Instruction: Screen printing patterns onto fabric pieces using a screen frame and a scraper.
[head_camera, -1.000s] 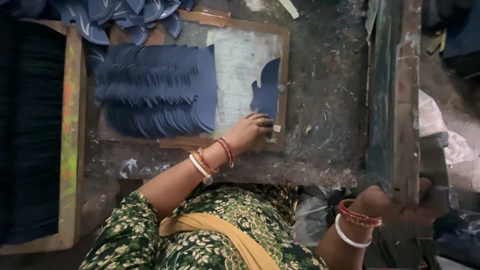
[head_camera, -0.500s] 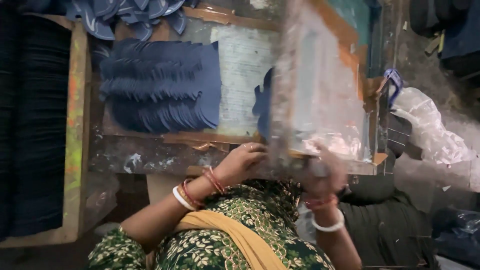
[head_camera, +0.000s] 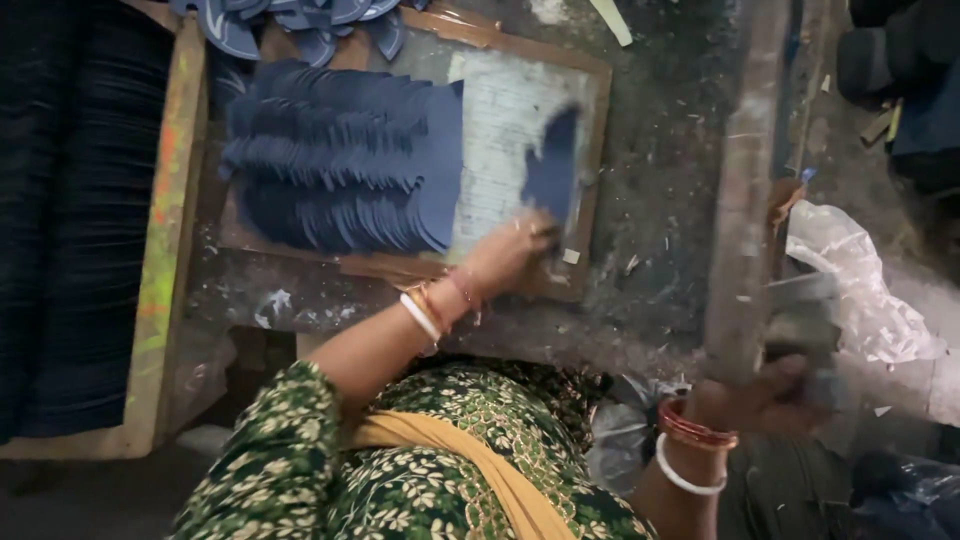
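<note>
Clearly Two Hands, One Loose Blue Piece

Far left stands one long wooden tray (head_camera: 165, 250) packed with dark stacked sheets. Next to it, on the grimy worktable (head_camera: 660, 200), lies one wooden-framed board (head_camera: 590, 150); its left half carries an overlapping stack of dark blue cut-outs (head_camera: 340, 160), too many and too closely layered to count. A few more printed blue pieces (head_camera: 290, 20) spill over the board's top edge.

On the pale right half of the board sits a single blue cut-out (head_camera: 555, 165), lying flat and apart from the stack. The left hand (head_camera: 510, 250) rests on the board with its fingertips on that piece's lower edge; the fingers lie close together, curled slightly, pressing rather than gripping.

Further right, one tall wooden frame bar (head_camera: 740, 200) runs upward. The right hand (head_camera: 770, 395) is wrapped around its lower end, fingers closed on it, though motion blur hides them individually. One crumpled white plastic bag (head_camera: 860, 280) lies at the far right.
</note>
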